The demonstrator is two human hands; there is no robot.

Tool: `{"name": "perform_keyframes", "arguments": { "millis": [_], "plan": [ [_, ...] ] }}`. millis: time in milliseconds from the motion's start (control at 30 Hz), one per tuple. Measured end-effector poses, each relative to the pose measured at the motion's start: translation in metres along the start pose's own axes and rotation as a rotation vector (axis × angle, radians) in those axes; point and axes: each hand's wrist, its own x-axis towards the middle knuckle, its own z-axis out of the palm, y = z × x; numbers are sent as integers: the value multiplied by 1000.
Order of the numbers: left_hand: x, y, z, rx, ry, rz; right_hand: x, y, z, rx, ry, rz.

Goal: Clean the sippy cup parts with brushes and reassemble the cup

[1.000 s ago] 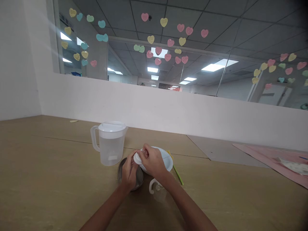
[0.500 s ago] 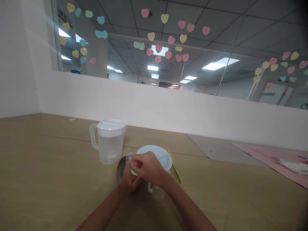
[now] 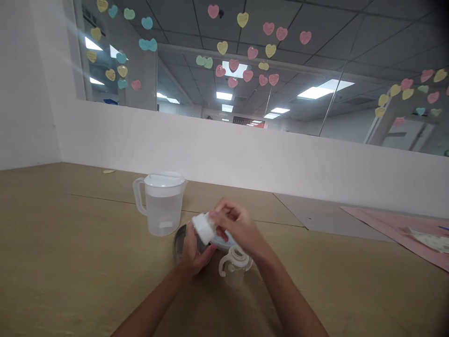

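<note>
My right hand (image 3: 234, 226) pinches a small white screw cap (image 3: 204, 228) and holds it tilted above the table. My left hand (image 3: 195, 254) is curled just below the cap, over a round metal dish (image 3: 179, 241); what its fingers hold is hidden. A clear baby bottle with white side handles (image 3: 233, 270) stands upright below my right wrist, its top open. A pale blue plate (image 3: 224, 241) lies behind my right hand, mostly hidden by it.
A translucent lidded jug with water (image 3: 162, 203) stands left of my hands. A green stick (image 3: 257, 248) pokes out past my right wrist. A grey mat (image 3: 326, 218) and pink sheet (image 3: 400, 229) lie at the right. A white wall (image 3: 245, 159) borders the wooden table (image 3: 70, 262).
My right hand has lifted with the white cap and tilted it. The handled bottle below it now shows with its top open. My left hand stays over the metal dish.
</note>
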Motion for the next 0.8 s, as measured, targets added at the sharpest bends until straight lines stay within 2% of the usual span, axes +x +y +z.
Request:
{"name": "perform_keyframes", "arguments": {
  "millis": [100, 133, 200, 333, 467, 633, 800],
  "plan": [
    [-6, 8, 9, 22, -107, 43, -6, -14, -35, -72, 187, -72],
    [-8, 11, 12, 45, -150, 48, -9, -17, -47, -138, 188, -68],
    [-11, 15, 20, 108, -243, 49, -13, -17, -69, -308, 99, -9],
    [-16, 19, 31, 199, -370, 45, -15, 0, -93, -605, -281, 122],
    [-16, 19, 35, 232, -421, 44, -5, 25, -86, -752, -473, 187],
    [-10, 20, 32, 242, -387, 70, 5, 34, -66, -796, -517, 225],
    [-7, 25, 27, 251, -364, 138, 7, 38, -62, -732, -563, 168]
  ]
}}
